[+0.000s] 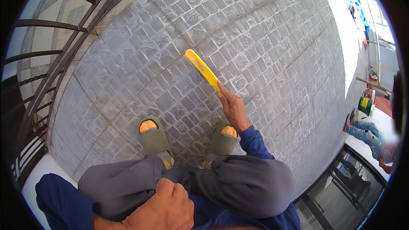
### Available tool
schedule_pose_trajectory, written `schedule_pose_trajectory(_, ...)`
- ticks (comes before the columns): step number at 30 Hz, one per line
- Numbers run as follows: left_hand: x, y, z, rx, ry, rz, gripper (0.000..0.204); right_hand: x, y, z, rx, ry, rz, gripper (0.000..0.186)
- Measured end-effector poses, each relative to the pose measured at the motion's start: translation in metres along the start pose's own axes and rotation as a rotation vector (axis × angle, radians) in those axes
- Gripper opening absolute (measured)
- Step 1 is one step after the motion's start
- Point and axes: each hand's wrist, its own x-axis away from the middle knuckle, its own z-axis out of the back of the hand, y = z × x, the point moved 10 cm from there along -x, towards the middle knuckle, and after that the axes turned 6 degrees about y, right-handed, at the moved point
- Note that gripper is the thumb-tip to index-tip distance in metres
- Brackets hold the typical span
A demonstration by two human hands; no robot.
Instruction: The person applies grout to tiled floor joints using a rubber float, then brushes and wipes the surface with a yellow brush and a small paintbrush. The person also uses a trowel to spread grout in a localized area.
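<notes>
Hands well apart, a person in grey trousers grips one end of a long, narrow yellow tool. At lower center, the left hand shows its back, fingers curled under; whether they hold anything cannot be told. Right of center, the right hand pinches the tool's lower end between thumb and fingers, its rounded tip angled toward upper center. Olive slide sandals stand below center on grey stone-patterned paving. Dark metal railings curve along the left edge; at far right appears another person in faded blue jeans.
</notes>
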Motion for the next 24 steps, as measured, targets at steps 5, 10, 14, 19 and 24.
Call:
schedule_pose_trajectory(5, 0.014, -0.021, -0.017, 0.405, 0.060, 0.112, 0.019, 0.100, 0.020, 0.032, 0.132, -0.076, -0.100, 0.051)
schedule_pose_trajectory(10, 0.019, -0.020, -0.019, 0.452, 0.081, 0.132, 0.019, -0.005, -0.006, -0.019, 0.113, 0.017, 0.001, 0.051)
schedule_pose_trajectory(14, 0.016, -0.011, -0.011, 0.433, 0.103, 0.111, 0.019, -0.142, -0.062, -0.081, 0.088, -0.007, 0.145, 0.042)
schedule_pose_trajectory(19, 0.010, -0.005, 0.000, 0.328, 0.154, 0.059, 0.021, -0.201, -0.110, -0.069, -0.014, -0.009, 0.215, 0.039)
schedule_pose_trajectory(24, 0.013, -0.012, -0.007, 0.356, 0.197, 0.074, 0.022, -0.121, -0.070, -0.045, 0.022, -0.131, 0.106, 0.044)
